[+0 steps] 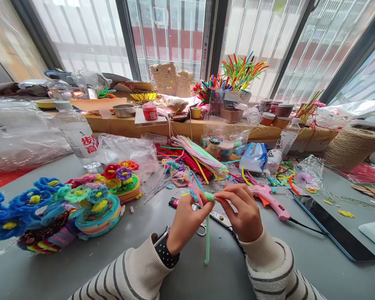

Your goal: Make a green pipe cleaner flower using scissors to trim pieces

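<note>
Above the grey table, my left hand [186, 221] is closed, thumb and forefinger pinching a light green pipe cleaner [207, 239]. Its upper part is bunched into a small curl, and a straight end hangs below. From the right, the fingertips of my right hand [244, 212] pinch the same curl. Blue and pink pipe cleaner strands [193, 183] show just behind my left fingers; whether they are held too I cannot tell. Scissors [220, 218] lie under my hands, partly hidden. A pink hot glue gun [270, 201] rests beside my right hand.
Pipe cleaner flowers in round pots [98, 212] stand at the left, near a water bottle [79, 139]. A bundle of pastel pipe cleaners [203, 158] lies behind my hands. To the right are a phone [334, 229] and a twine spool [351, 146]. A crowded shelf [112, 126] runs along the window.
</note>
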Motion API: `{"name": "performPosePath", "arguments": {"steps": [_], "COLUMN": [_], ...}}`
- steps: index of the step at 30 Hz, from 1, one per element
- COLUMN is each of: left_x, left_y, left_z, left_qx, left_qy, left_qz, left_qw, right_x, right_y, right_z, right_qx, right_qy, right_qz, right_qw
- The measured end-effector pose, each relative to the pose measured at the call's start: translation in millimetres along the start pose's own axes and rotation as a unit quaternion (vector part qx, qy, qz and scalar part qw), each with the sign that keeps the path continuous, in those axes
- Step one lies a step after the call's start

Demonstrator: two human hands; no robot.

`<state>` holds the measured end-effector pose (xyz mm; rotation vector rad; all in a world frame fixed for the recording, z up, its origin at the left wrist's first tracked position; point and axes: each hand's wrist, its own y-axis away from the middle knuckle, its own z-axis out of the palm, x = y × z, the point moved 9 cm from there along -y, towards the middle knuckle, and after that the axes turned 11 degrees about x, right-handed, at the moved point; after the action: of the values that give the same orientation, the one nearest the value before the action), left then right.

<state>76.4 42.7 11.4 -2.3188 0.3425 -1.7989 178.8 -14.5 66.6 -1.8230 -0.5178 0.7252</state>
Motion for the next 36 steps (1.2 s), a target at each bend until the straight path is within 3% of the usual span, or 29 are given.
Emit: {"name": "performPosePath", "arguments": {"steps": [8,11,13,15,17,21,28,36], "left_x": [4,3,-1,-9,-16,-21,-22,-17], "left_y": [3,3,3,6,11,15,11,16], "left_z": [-0.4,-1.1,4.7,16.4,27.7,34.3,27.2,33.1], "left_qx": [0.008,0.012,-0.019,-0.078,-0.128,-0.145,-0.118,-0.165], "left_qy": [0.017,0.045,0.092,0.159,0.241,0.362,0.347,0.343], "left_qz": [0.014,-0.004,-0.044,-0.113,-0.191,-0.273,-0.259,-0.265], "left_qw": [1.000,0.999,0.995,0.978,0.943,0.879,0.893,0.886], "right_x": [-14,-16,-11,-4,4,12,10,6], "right_y": [3,2,1,0,0,1,-1,-4], "right_z": [0,-3,-6,-11,-13,-10,-7,-11], "right_qx": [0.009,0.021,0.036,0.054,0.064,0.045,0.016,0.029], "right_qy": [0.035,0.052,0.051,0.041,0.029,0.007,0.005,0.004], "right_qz": [-0.060,-0.070,-0.049,-0.011,0.025,0.065,0.046,0.032], "right_qw": [0.998,0.996,0.997,0.998,0.997,0.997,0.999,0.999]}}
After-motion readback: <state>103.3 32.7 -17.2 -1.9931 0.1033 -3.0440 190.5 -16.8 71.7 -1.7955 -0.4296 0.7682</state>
